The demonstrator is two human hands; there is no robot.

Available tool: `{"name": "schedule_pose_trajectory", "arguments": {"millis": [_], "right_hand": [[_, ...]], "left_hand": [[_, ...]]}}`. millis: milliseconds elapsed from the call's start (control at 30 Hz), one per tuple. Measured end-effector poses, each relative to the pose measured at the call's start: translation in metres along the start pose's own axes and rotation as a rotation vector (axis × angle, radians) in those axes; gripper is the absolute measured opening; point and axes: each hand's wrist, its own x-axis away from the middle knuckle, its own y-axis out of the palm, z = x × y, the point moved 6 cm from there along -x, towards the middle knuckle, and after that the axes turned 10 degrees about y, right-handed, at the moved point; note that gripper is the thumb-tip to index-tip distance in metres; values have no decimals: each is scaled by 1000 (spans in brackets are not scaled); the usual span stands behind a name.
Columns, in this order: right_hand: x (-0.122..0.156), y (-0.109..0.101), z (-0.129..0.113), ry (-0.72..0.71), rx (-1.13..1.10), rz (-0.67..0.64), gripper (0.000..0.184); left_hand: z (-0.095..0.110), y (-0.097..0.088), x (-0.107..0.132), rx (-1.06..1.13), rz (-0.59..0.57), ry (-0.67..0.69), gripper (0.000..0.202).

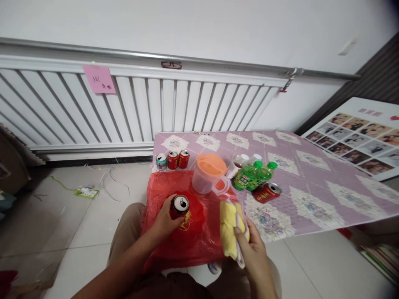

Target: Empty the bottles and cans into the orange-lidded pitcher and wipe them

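Pink sticky note (99,79) on radiator (187,108), far left: handwritten "361" w/ small scribble below, unreadable. Green bottles (249,177) mid-table have labels, print too small to read. Red can (180,207) in left hand (165,222): yellow marking, illegible.

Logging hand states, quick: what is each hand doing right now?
Left hand: closed around a red can.
Right hand: closed on a yellow cloth.

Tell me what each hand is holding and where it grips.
The left hand grips a red can around its side. The right hand holds a yellow cloth by its near end.
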Motion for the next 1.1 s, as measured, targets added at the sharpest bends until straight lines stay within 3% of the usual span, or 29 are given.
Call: {"name": "schedule_pose_trajectory", "arguments": {"millis": [67, 233, 333, 467, 700, 1100], "right_hand": [[1, 15, -20, -68, 58, -39, 47], [2, 59, -74, -467, 354, -106, 48], [4, 81, -92, -547, 545, -154, 58], [9, 101, -104, -550, 783, -215, 69], [19, 110, -119, -489, 1096, -275, 51], [40, 113, -121, -451, 1212, -238, 48]], "left_hand": [[6, 3, 0, -2, -34, 20, 73], [17, 9, 3, 5, -139, 39, 73], [22, 8, 3, 23, -149, 58, 72], [28, 8, 3, 57, -159, 95, 73], [27, 9, 8, 26, -128, 118, 69], [34, 5, 5, -143, -6, 157, 60]]}}
